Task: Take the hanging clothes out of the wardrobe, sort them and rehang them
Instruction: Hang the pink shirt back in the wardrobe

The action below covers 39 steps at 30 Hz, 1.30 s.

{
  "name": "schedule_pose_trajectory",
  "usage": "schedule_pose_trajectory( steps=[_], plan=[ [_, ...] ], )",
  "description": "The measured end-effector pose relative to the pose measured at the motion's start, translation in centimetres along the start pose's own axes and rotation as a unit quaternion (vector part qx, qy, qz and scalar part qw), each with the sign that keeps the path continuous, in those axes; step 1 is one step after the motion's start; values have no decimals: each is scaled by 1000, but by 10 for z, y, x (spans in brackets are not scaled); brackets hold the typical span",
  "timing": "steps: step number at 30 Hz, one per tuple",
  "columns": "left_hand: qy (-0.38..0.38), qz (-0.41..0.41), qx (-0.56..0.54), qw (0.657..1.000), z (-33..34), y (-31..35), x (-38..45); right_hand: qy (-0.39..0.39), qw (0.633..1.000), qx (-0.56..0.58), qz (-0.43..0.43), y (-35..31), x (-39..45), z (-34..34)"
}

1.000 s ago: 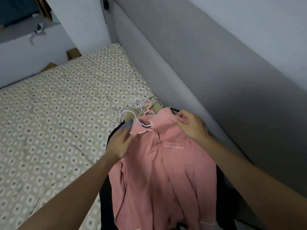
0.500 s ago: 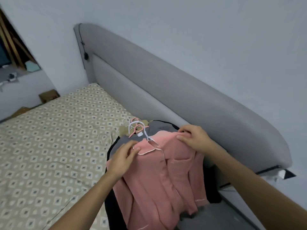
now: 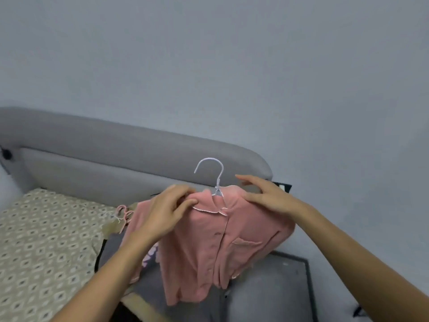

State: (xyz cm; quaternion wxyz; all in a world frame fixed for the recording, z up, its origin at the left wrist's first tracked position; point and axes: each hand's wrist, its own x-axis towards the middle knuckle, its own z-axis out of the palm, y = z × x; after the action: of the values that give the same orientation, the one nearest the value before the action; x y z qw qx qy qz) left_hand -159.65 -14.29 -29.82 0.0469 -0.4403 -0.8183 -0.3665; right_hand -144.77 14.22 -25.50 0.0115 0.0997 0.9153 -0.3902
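- The left hand (image 3: 169,205) grips the pink shirt (image 3: 222,247) at its left shoulder, fingers curled and pinching the fabric by the collar.
- The right hand (image 3: 267,196) lies over the shirt's right shoulder, fingers mostly straight and spread, thumb pressed against the cloth; whether it actually clasps the fabric cannot be told.
- The pink shirt hangs on a white hanger (image 3: 214,175), whose hook stands upright between the two hands, in front of the grey headboard (image 3: 116,149).
- The shirt is lifted clear above the bed (image 3: 41,240), its lower part draping down over a pile of other clothes (image 3: 125,247).
- That pile, with grey and pink garments, lies on the bed's patterned sheet near the headboard; pink hanger hooks (image 3: 124,213) poke out at its upper end.
- A dark grey surface (image 3: 274,289) lies beneath the shirt's hem, on the right.
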Motion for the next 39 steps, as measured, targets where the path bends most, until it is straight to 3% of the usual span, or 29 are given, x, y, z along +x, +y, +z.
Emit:
schedule_pose_trajectory(
  steps=[5, 9, 13, 16, 20, 24, 29, 36, 39],
  plan=[
    [-87, 133, -39, 986, 35, 82, 41, 14, 983, 156, 94, 31, -106, -45],
    [-139, 186, -73, 970, 86, 145, 50, 110, 973, 161, 120, 58, -201, -65],
    [-182, 220, -116, 951, 142, 214, 41, 271, 947, 105, 135, 84, -300, -71],
    [-210, 245, -148, 935, 176, 266, 29, 384, 917, -29, 105, 94, -366, -67],
    [-238, 268, -185, 915, 211, 324, 17, 468, 878, -75, 71, 101, -444, -58],
    [-278, 295, -197, 893, 242, 363, 6, 507, 856, -10, 105, 104, -505, -52],
    [-296, 345, -204, 867, 269, 404, -7, 545, 809, -73, 207, 110, -549, -39],
    [-332, 420, -244, 808, 301, 453, -19, 510, 777, -118, 350, 77, -606, -12],
    [-353, 447, -255, 782, 310, 472, -27, 506, 746, -144, 408, 68, -625, 0]
  ],
)
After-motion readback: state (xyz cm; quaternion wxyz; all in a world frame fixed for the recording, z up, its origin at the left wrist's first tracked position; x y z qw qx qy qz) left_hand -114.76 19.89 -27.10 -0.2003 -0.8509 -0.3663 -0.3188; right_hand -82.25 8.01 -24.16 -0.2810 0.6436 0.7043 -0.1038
